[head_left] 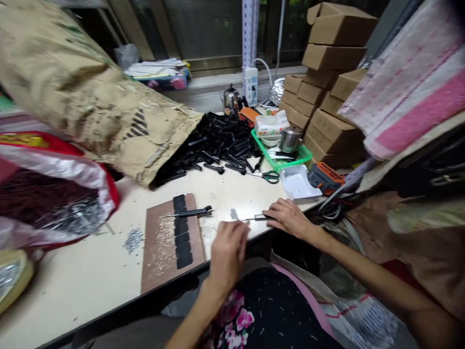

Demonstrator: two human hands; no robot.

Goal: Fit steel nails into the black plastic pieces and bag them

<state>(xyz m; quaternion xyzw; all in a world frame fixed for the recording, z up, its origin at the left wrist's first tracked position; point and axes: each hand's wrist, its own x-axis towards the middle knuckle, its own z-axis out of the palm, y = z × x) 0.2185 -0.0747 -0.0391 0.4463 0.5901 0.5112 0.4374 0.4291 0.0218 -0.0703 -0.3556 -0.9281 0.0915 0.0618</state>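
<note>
My right hand [288, 217] lies near the front edge of the table, its fingers closed on a slim black plastic piece [260, 217]. A thin metal rod [249, 219] runs from this piece toward my left hand [228, 246]. The left fingers are curled together just beside the rod's tip; whatever they pinch is hidden. To the left, another black plastic piece [192, 212] with a thin metal end rests across a brown board [154, 261] with a black strip [183, 247]. Small pale specks lie scattered on the board.
Small metal parts [133, 240] lie left of the board. Black plastic pieces [225, 138] spill from a paper sack [109, 106]. Scissors [271, 177], a green basket [281, 166], a white tray [300, 182] and an orange-black tool [326, 178] sit behind. Cardboard boxes [334, 131] are stacked right.
</note>
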